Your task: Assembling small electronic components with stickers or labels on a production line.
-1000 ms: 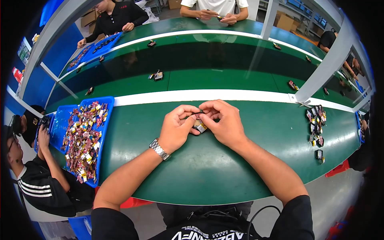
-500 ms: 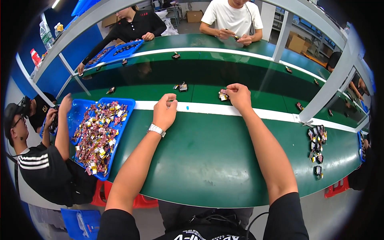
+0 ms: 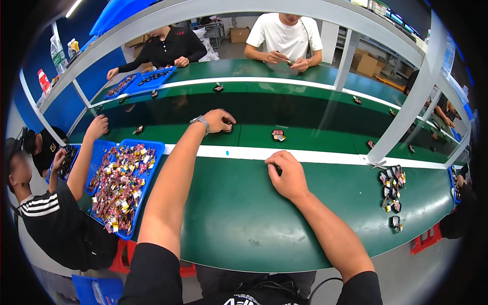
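My left hand (image 3: 218, 121), with a metal watch at its wrist, reaches over the white rail onto the green belt. Its fingers close round a small black electronic part (image 3: 229, 125), mostly hidden beneath them. Another such part, a black casing with a pink-and-yellow piece (image 3: 278, 135), lies on the belt to the right, touched by neither hand. My right hand (image 3: 288, 175) is nearer to me, over the worktable beside the rail. Its fingers are loosely bent, thumb apart, and no object shows in them.
A blue tray (image 3: 158, 152) heaped with small pink, white and yellow pieces stands at left. Several black parts (image 3: 391, 188) are clustered at right near a grey frame post (image 3: 406, 107). A person at left (image 3: 63, 218) reaches toward the belt; two people sit across it.
My left hand has moved forward onto the belt and closed round a part there. My right hand has let go of the other part and drawn back over the worktable.
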Available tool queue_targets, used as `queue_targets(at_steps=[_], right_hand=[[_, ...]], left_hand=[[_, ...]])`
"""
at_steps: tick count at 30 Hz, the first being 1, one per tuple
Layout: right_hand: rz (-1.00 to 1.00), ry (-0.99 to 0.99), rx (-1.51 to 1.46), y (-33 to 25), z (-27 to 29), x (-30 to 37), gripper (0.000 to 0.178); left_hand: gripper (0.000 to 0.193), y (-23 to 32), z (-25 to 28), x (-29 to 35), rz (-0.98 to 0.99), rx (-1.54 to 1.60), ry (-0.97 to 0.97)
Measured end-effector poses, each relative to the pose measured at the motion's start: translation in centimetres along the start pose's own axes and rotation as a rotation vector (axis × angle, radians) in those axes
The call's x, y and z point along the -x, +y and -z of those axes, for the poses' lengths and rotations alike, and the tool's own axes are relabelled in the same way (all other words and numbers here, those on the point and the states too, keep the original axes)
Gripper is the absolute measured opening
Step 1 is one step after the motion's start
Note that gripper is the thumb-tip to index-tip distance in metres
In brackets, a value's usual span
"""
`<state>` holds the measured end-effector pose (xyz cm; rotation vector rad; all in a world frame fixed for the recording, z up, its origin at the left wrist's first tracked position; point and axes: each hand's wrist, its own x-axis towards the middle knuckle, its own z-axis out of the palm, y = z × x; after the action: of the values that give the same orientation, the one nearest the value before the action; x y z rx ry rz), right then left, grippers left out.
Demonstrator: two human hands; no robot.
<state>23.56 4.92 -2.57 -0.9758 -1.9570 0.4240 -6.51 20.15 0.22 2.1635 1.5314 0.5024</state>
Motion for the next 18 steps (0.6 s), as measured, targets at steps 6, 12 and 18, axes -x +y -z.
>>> queue_targets(at_steps=[6, 12, 18], right_hand=[[-0.011, -0.021, -0.013, 0.0, 0.0, 0.1, 0.007], [0.045, 0.009, -0.038, -0.5, -0.2, 0.2, 0.011], [0.149, 0.070, -0.008, -3.2, 0.6, 0.7, 0.023]], left_hand=[[0.024, 1.0, 1.0, 1.0, 0.121, -0.103, -0.045], [0.020, 2.6, -0.7, 5.6, 0.306, 0.698, 0.089], [0.029, 9.5, -5.6, 13.2, 0.261, 1.066, 0.071]])
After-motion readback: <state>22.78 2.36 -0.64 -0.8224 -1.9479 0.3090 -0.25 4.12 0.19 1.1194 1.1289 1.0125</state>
